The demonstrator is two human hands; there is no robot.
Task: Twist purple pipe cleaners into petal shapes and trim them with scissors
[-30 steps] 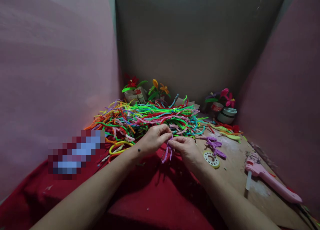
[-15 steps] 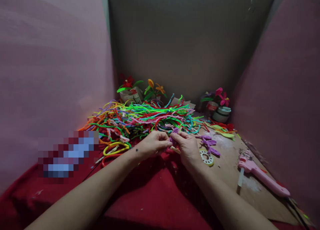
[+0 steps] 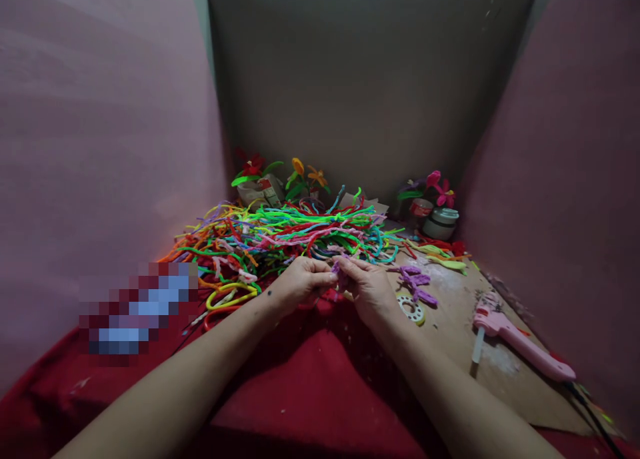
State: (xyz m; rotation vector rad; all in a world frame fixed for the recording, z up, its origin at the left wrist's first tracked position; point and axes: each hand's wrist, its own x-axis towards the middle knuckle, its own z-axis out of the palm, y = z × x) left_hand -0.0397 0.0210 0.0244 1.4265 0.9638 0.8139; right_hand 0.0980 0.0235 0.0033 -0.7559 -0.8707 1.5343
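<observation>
My left hand (image 3: 299, 286) and my right hand (image 3: 367, 287) meet fingertip to fingertip over the red cloth (image 3: 310, 386). Both pinch a small purple pipe cleaner piece (image 3: 338, 268) between them, mostly hidden by the fingers. Just behind the hands lies a big heap of multicoloured pipe cleaners (image 3: 285, 236). Bent purple pipe cleaner pieces (image 3: 417, 284) lie to the right of my right hand on the cardboard sheet (image 3: 480, 372).
A pink glue gun (image 3: 517, 342) lies on the cardboard at the right. A tape roll (image 3: 411, 309) sits by my right wrist. Finished pipe cleaner flowers (image 3: 300, 176) and small jars (image 3: 439, 222) stand at the back. Cardboard and pink walls close in three sides.
The purple piece hung down below my fingers a second ago; now it is gathered up between the fingertips. Both hands have drawn closer together, and the view has shifted slightly.
</observation>
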